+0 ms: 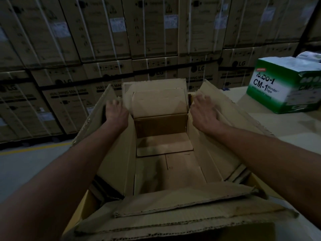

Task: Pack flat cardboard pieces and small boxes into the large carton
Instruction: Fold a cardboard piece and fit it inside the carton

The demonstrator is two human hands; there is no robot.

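Note:
The large carton [121,164] stands open in front of me, its flaps spread outward. Several flat cardboard pieces [156,100] stand upright at its far end, above a darker brown panel [160,125]. Another flat piece [163,145] lies on the carton floor. My left hand [116,113] is at the left edge of the upright pieces, next to the left flap. My right hand [204,110] is at their right edge, lying against the right flap [225,122]. The fingers of both hands look fairly straight but are blurred by motion.
A green and white tape box [281,86] sits on a pale surface [260,108] to the right. Stacked washing machine cartons [104,49] form a wall behind. At left is grey floor with a yellow line [34,147]. The carton's near flap [182,214] hangs toward me.

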